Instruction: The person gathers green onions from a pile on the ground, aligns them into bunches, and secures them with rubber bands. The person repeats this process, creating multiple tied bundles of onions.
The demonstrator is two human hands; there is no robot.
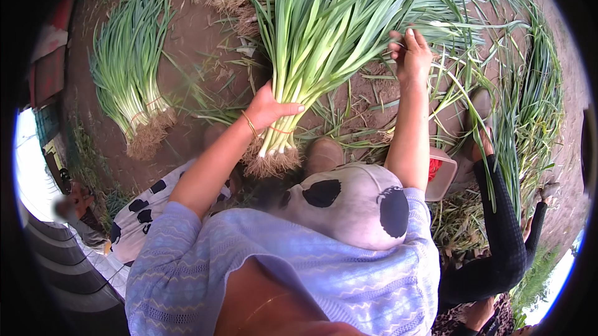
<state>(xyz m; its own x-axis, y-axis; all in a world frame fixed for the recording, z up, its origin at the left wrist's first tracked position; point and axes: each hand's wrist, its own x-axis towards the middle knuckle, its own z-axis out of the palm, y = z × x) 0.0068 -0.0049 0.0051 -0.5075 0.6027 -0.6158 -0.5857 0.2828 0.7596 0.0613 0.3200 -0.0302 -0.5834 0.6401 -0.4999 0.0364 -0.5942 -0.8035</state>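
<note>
My left hand (272, 108) grips a bunch of leek-like green plants (306, 55) near its white stems, thumb across the front. A red band circles the stems just below that hand, and the brown roots hang towards me. At the right of the bunch's leaves, my right hand (412, 53) is raised with fingers partly bent, close to some leaf blades. Whether it pinches a leaf cannot be told. Two banded bunches (135, 69) lie side by side on the soil at the left, roots towards me.
More plants with roots (240, 6) lie behind the held bunch. A pink plastic container (443, 175) with red bands stands right of my knee. Loose leaves (542, 93) are heaped at the right, where another person's dark-clad leg (502, 233) and shoe extend.
</note>
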